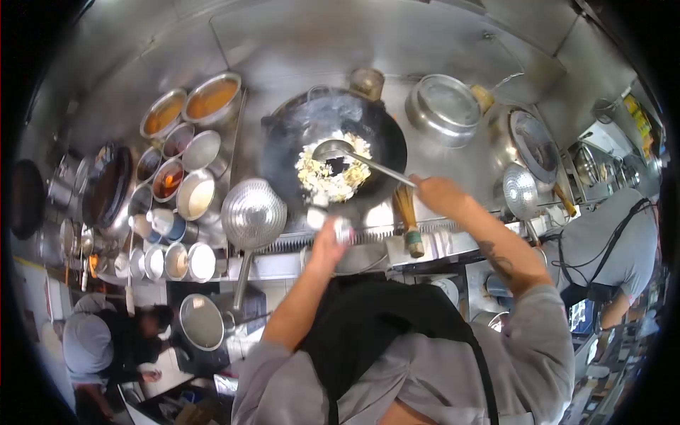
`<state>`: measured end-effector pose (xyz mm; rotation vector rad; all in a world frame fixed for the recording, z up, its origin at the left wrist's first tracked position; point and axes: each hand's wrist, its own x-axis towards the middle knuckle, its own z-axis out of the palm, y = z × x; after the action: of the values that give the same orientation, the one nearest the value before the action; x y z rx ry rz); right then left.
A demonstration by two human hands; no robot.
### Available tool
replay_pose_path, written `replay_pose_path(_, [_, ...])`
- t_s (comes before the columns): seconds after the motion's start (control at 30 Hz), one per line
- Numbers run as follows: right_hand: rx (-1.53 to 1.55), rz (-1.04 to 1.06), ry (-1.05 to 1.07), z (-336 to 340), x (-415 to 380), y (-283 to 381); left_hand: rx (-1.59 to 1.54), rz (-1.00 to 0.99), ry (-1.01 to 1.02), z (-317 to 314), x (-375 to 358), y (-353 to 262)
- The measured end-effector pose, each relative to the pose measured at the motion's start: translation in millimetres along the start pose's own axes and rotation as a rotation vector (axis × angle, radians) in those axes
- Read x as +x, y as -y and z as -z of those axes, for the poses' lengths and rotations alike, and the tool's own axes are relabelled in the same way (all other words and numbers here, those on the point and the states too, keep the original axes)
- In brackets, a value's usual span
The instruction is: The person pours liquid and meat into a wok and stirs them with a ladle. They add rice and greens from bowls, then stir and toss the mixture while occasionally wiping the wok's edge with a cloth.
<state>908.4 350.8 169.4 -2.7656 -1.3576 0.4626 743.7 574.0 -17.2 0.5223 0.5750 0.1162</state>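
The wok (283, 142) is black, the apron (386, 319) too (the sleeves (542, 326) plain grey).

Seemingly steel wall (283, 42), pale tiled floor (273, 292)

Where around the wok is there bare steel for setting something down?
Between the black metal wok and round silvery steel pot, beyond the right hand; also a narrow strip left of the wok. Round steel containers crowd farther left.

Right hand (440, 196) closed in fist, tattooed forearm (501, 261) angled up and inward — left hand (331, 244) lower, nearer body, fingers curled, slightly blurred — both elbows bent.
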Motion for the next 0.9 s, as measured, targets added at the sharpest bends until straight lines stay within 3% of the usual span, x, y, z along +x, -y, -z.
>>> replay_pose_path(0.03, [-0.021, 0.002, -0.046, -1, -3, 0, -0.213, 0.201, -0.133, 10, -10, 17])
replay_pose_path(0.1, [-0.021, 0.013, -0.092, 11, -8, 0, -0.029, 0.181, -0.078, -13, -74, 19])
replay_pose_path(0.27, [0.082, 0.078, 0.120, 53, -51, 25, -0.184, 0.209, -0.120, -24, -17, -24])
replay_pose_path(0.33, [0.134, 0.208, 0.170, 58, -63, 9, -0.159, 0.205, -0.163, -56, -24, -35])
replay_pose_path(0.37, [0.174, 0.276, 0.205, 55, -69, -1, -0.061, 0.218, -0.210, -96, -64, -48])
replay_pose_path(0.4, [0.276, 0.374, 0.091, 46, -67, -11, -0.113, 0.210, -0.211, -93, -62, -47])
replay_pose_path(0.5, [0.141, 0.085, 0.169, 42, -30, 2, -0.183, 0.222, -0.174, -65, -16, -49])
replay_pose_path(0.53, [0.092, 0.062, 0.091, 25, -24, 6, -0.125, 0.147, -0.075, -42, 6, -36])
replay_pose_path(0.6, [-0.033, 0.013, -0.081, -1, -3, -1, -0.094, 0.139, -0.092, -16, -13, 1])
replay_pose_path(0.7, [0.005, -0.010, -0.039, 16, -23, -3, -0.034, 0.219, -0.118, -31, -75, 15])
replay_pose_path(0.73, [0.018, 0.018, -0.018, 29, -33, -5, -0.022, 0.157, -0.219, -25, -62, 16])
replay_pose_path(0.83, [0.010, -0.055, 0.110, 52, -38, -21, -0.128, 0.102, -0.095, -21, 12, -26])
replay_pose_path(0.9, [-0.043, -0.113, 0.019, 40, -17, -43, -0.057, 0.094, -0.081, -12, 53, -36])
